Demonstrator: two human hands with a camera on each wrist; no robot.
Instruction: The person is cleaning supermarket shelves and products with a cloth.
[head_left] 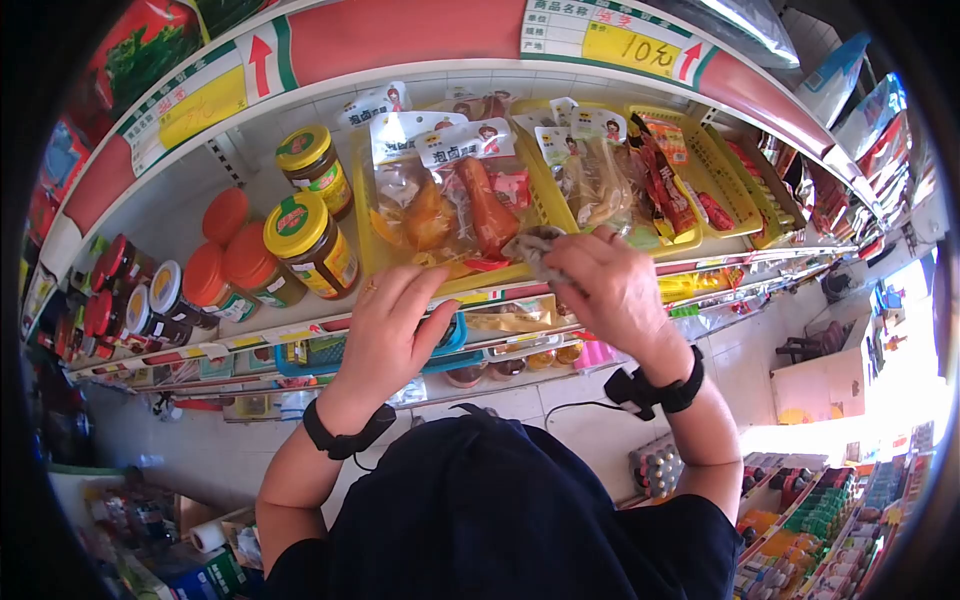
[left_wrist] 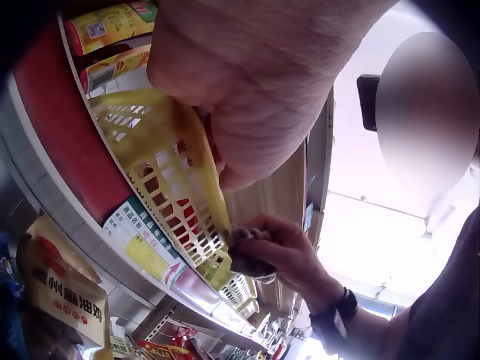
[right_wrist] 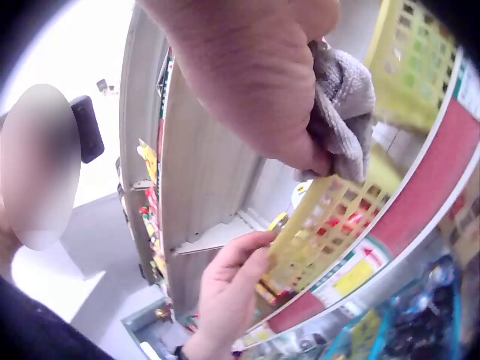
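Observation:
In the head view my right hand (head_left: 612, 285) grips a crumpled grey cloth (head_left: 535, 245) at the front right corner of a yellow plastic basket (head_left: 545, 185). The right wrist view shows the cloth (right_wrist: 345, 105) bunched under the fingers, against the basket rim. At the basket's front left corner, my left hand (head_left: 392, 325) holds the rim (right_wrist: 289, 236), fingers over the edge. Inside the basket lie clear packs of chicken legs (head_left: 487, 210) with white printed tops. My left palm hides part of the rim in the left wrist view.
Jars with yellow lids (head_left: 300, 225) and red-lidded jars (head_left: 262, 262) stand left of the basket. Another yellow basket (head_left: 690, 235) with snack packs sits on the right. A shelf edge with price tags (head_left: 400, 40) arches above. Blue baskets (head_left: 455, 335) are on the shelf below.

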